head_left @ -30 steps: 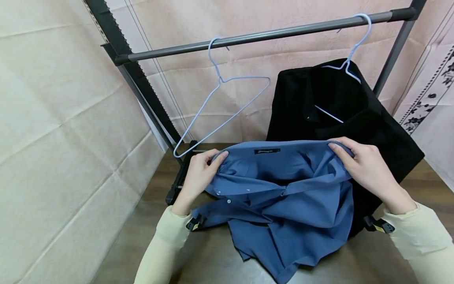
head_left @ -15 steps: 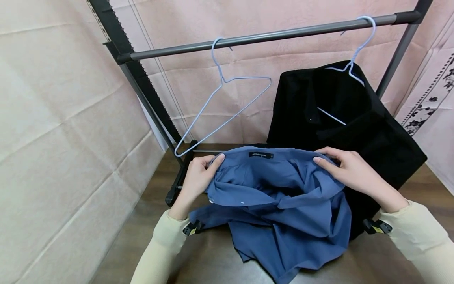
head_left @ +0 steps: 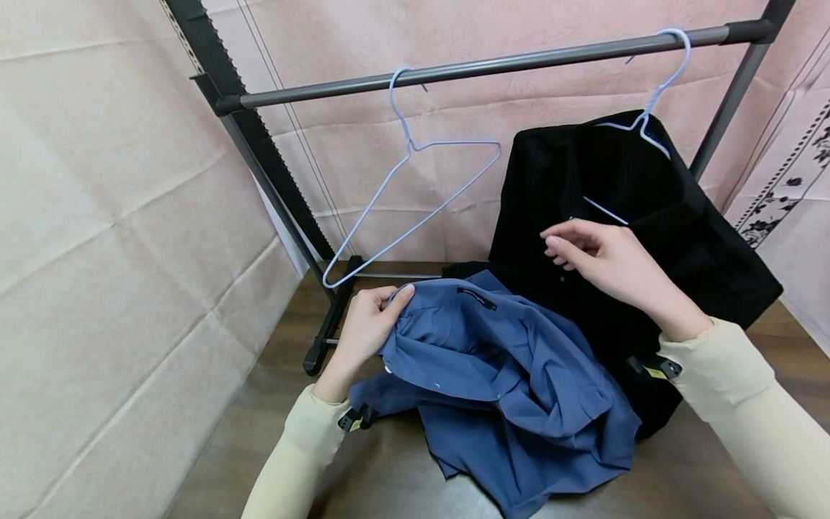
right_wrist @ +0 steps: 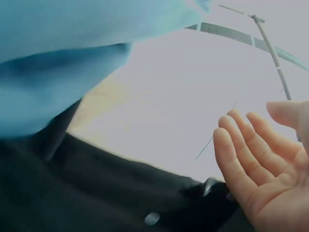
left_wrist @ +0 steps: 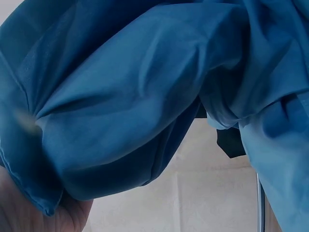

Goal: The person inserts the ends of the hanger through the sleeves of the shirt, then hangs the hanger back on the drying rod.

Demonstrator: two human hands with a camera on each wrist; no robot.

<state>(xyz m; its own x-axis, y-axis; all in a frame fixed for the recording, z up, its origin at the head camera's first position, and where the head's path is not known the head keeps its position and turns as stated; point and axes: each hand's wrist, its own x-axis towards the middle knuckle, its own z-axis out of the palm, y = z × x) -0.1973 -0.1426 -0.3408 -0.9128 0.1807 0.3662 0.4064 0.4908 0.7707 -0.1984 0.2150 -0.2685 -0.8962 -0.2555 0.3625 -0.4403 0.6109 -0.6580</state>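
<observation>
On my feed, the left hand (head_left: 365, 326) pinches the raised collar (head_left: 434, 292) of a blue shirt (head_left: 519, 432) that lies bunched on the bench (head_left: 369, 472). The right hand (head_left: 603, 263), on the collar's other end half a second earlier, has let go and now hovers above the shirt, fingers (head_left: 573, 229) loosely bent and grasping nothing, before a black garment (head_left: 694, 234) that hangs behind the shirt. I see the collar's freed side sagging, while a light-blue hanger (head_left: 410, 147) hangs above the shirt.
</observation>
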